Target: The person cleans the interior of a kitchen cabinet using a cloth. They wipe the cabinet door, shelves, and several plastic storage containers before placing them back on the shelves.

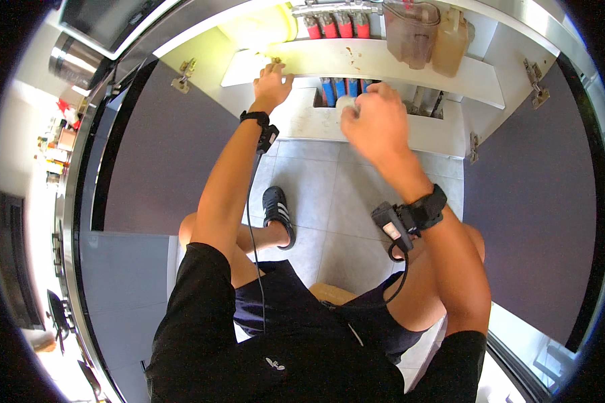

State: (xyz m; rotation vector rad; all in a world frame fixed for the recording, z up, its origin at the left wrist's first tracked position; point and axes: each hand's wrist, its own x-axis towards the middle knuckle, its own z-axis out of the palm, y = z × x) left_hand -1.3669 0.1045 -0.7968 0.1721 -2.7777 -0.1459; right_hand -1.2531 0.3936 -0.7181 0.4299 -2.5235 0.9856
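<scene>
Inside an open cabinet, my left hand [272, 88] reaches to the left part of a white shelf [327, 58], its fingertips at a small yellowish thing too blurred to name. A bright yellow container [262, 25] stands behind it. My right hand [378, 118] is closed around a whitish object [346, 105], perhaps a cloth or sponge, in front of the shelf's lower side. Brown stains [352, 53] mark the shelf's middle. A translucent brownish bin [412, 32] and a plastic jug [450, 45] stand at the shelf's right.
Red-handled valves [337, 26] line a manifold at the back; blue-handled ones [339, 91] sit below the shelf. Grey cabinet doors stand open left [166, 146] and right [529, 201], with metal hinges [537, 83]. Cables run from both wrist devices. Grey floor tiles [307, 176] lie beneath.
</scene>
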